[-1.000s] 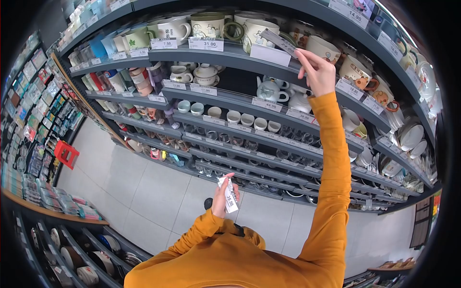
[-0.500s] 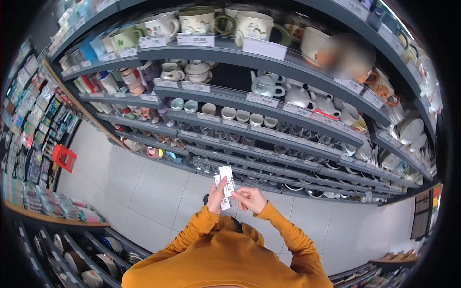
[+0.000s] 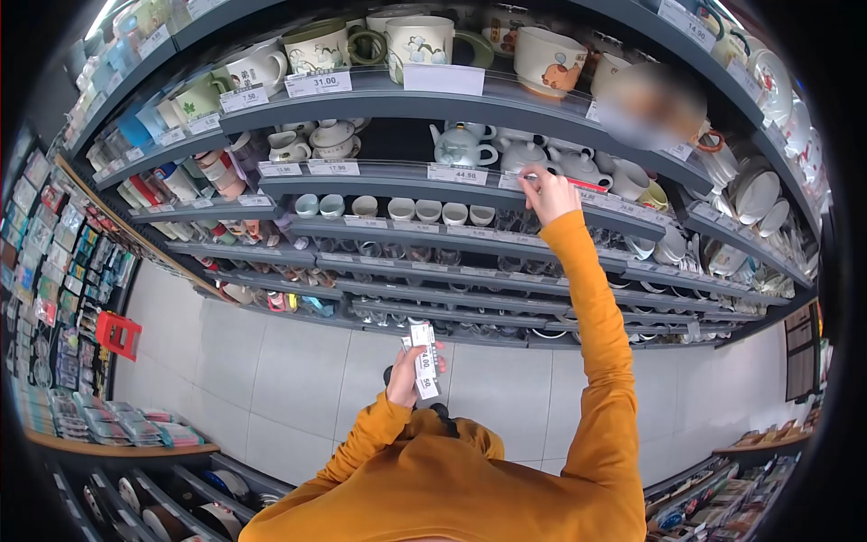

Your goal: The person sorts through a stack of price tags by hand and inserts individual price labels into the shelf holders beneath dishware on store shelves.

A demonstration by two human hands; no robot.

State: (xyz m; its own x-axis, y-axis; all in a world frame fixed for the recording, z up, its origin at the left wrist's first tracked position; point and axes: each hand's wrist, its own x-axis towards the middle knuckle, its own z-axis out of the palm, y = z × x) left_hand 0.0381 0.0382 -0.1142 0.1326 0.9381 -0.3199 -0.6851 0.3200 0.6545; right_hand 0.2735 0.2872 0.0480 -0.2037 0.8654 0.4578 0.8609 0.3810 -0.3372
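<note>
A few white printed price tags [image 3: 424,369] are stacked in my left hand [image 3: 403,378], low in front of my body, with the fingers closed round them. My right hand [image 3: 553,196] is stretched out to the teapot shelf, its fingers pinched together at the price strip [image 3: 508,182] along the edge. Whatever lies between those fingertips is too small to make out. Just behind the hand stands a grey-white teapot [image 3: 522,155]. A pale blue teapot [image 3: 465,149] stands to its left, above a price tag [image 3: 457,174].
Mugs [image 3: 421,50] fill the shelf above, and small cups [image 3: 427,210] line the one below. A red step stool [image 3: 117,336] is on the tiled floor [image 3: 298,361] at the left. Low shelves with pans [image 3: 163,524] stand behind me at the left.
My right hand has left the price tags at my left hand and moved up to the teapot shelf edge. My left hand still holds the tags. The view has shifted slightly.
</note>
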